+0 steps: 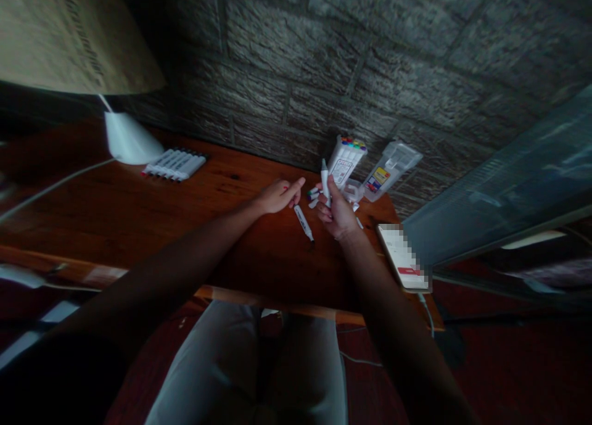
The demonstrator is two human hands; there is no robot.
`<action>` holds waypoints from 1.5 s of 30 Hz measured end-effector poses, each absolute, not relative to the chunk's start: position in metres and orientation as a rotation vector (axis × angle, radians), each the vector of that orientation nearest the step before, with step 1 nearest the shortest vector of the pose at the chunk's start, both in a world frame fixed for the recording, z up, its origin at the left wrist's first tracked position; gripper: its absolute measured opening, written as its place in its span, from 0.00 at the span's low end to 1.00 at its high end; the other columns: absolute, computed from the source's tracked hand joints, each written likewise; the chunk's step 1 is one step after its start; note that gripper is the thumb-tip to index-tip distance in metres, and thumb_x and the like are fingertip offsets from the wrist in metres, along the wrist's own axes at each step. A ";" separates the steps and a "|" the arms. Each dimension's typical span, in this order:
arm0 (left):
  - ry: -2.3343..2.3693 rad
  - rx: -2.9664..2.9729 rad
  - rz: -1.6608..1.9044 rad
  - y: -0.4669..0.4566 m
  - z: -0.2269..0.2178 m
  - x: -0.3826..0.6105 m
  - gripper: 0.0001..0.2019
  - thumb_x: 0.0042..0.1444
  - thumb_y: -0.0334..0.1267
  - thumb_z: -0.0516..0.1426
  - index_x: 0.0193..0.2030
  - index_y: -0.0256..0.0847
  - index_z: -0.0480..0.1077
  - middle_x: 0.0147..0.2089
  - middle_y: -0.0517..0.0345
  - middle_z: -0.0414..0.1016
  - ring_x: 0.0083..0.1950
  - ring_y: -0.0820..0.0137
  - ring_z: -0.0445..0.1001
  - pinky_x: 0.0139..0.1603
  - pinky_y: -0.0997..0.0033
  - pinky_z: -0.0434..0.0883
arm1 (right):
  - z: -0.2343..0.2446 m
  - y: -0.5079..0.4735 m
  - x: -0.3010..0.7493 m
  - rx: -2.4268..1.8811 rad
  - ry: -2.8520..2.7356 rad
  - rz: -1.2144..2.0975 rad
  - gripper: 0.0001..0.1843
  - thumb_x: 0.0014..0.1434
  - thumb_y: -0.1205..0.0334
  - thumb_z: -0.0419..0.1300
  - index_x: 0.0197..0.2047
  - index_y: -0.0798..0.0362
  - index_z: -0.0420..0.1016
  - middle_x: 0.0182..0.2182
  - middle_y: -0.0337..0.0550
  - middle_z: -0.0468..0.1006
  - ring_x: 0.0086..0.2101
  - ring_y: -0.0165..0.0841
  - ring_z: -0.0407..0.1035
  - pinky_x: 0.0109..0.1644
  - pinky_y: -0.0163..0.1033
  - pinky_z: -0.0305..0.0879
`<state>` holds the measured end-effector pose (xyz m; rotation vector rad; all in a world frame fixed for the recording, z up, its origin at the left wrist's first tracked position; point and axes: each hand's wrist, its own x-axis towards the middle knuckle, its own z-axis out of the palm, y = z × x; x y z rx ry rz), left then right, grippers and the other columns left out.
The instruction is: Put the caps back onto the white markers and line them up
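My right hand (340, 214) is closed around a white marker (325, 181), held upright with its grey tip end upward. To its left, my left hand (277, 197) has its thumb and index finger stretched towards the right and its other fingers curled under. A small red spot shows on it; whatever these fingers may hold is hidden. Just below the left fingertips a second white marker (304, 222) with dark print slants over the tabletop, its upper end close to the fingers. Several loose markers (313, 195) lie behind the right hand, partly covered by it.
A clear case of colour-topped markers (348, 160) stands by the brick wall, beside an empty clear plastic cover (391, 169). Several markers (176, 165) lie in a row near the lamp (129, 138). A phone (403, 255) with a cable rests at the wooden table's (222, 184) right edge.
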<state>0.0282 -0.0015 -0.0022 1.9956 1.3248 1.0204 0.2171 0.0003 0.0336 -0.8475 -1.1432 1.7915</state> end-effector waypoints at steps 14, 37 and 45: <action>1.327 2.016 1.024 -0.001 -0.003 0.028 0.39 0.70 0.63 0.34 0.24 0.40 0.71 0.21 0.57 0.72 0.27 0.71 0.72 0.40 0.68 0.67 | 0.035 -0.005 0.212 -0.831 -1.253 1.882 0.30 0.56 0.29 0.62 0.30 0.50 0.66 0.17 0.27 0.56 0.15 0.19 0.38 0.18 0.33 0.28; 1.330 2.006 1.029 0.000 -0.003 0.029 0.39 0.70 0.63 0.34 0.24 0.39 0.71 0.21 0.57 0.72 0.26 0.71 0.71 0.37 0.69 0.67 | 0.035 -0.005 0.214 -0.899 -1.207 1.734 0.32 0.53 0.27 0.64 0.34 0.51 0.74 0.16 0.25 0.50 0.16 0.19 0.38 0.18 0.32 0.30; 1.340 2.001 1.040 -0.002 -0.002 0.029 0.39 0.70 0.63 0.34 0.24 0.39 0.71 0.21 0.57 0.72 0.26 0.71 0.71 0.39 0.68 0.67 | 0.035 -0.005 0.212 -0.931 -1.216 1.686 0.31 0.54 0.29 0.64 0.27 0.50 0.66 0.17 0.31 0.61 0.15 0.19 0.44 0.16 0.33 0.31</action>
